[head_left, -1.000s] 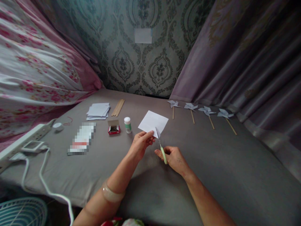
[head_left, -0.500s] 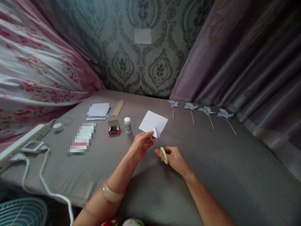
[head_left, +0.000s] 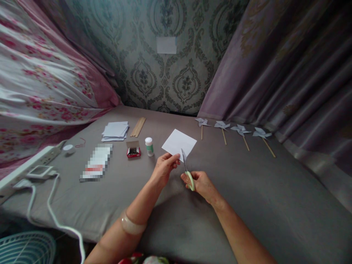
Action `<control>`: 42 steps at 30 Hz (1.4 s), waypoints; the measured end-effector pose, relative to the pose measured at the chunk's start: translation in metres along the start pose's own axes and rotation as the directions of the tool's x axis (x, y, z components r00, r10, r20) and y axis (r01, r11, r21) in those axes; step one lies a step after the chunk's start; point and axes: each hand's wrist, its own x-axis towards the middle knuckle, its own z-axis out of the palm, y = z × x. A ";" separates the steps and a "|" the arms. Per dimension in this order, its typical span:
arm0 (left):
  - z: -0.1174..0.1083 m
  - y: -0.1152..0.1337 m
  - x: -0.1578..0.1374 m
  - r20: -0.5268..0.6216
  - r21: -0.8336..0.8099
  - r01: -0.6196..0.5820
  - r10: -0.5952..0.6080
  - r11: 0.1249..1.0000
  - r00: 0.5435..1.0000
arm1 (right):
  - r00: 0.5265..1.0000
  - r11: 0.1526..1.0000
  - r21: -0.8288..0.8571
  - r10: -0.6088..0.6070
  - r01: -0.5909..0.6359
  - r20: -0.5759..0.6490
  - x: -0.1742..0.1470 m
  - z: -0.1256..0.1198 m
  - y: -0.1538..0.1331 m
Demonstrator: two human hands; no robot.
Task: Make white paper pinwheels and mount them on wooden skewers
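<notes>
A square white sheet of paper [head_left: 179, 142] is held above the table by my left hand [head_left: 165, 167], thumb on top near its lower corner and fingers beneath. My right hand [head_left: 202, 183] grips a pair of scissors [head_left: 190, 180] by the pale green handles. The scissor blades lie across the paper at that same corner, close to my left thumb. Whether they cut through at this moment is too small to tell.
Left on the grey-covered table are a paper stack [head_left: 115, 130], wooden sticks [head_left: 138, 127], a red box of small fasteners [head_left: 133, 150], a white-capped bottle [head_left: 149, 147] and a power strip [head_left: 41, 163]. Several paper pinwheels [head_left: 241, 130] lie at the right. A fan [head_left: 27, 247] stands lower left.
The scissor handles have shifted slightly left with my right hand, and the blades stand a little steeper against the paper. My left hand keeps its hold on the sheet.
</notes>
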 end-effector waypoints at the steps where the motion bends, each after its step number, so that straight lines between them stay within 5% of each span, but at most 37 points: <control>1: 0.000 0.000 0.000 0.001 0.014 -0.019 0.019 1.000 1.000 | 1.000 1.000 -0.013 -0.007 0.007 0.011 0.000 0.000 -0.001; 9: -0.004 -0.003 0.004 -0.028 0.031 -0.139 0.140 0.990 0.990 | 0.969 0.982 -0.153 -0.068 0.107 0.238 -0.008 -0.009 -0.011; 20: -0.009 0.001 0.009 -0.078 -0.001 -0.159 0.158 0.987 0.984 | 0.911 0.924 -0.372 0.082 0.082 0.405 -0.014 -0.056 -0.012; 23: -0.010 0.001 0.010 -0.075 -0.006 -0.170 0.169 0.985 0.983 | 0.956 0.944 -0.327 0.050 0.049 0.288 -0.013 -0.074 -0.014; 26: -0.008 0.000 0.009 -0.029 0.011 -0.155 0.155 0.988 0.987 | 0.996 0.987 -0.138 -0.078 0.083 0.041 -0.007 -0.078 -0.018; 31: -0.004 -0.003 0.004 0.131 0.027 -0.072 0.068 0.997 0.989 | 0.954 0.985 0.098 -0.106 0.138 -0.279 0.003 -0.072 -0.023; 42: 0.001 -0.004 -0.005 0.352 0.350 -0.061 -0.071 0.935 0.933 | 0.940 0.954 0.239 -0.095 0.180 -0.328 0.002 -0.069 -0.023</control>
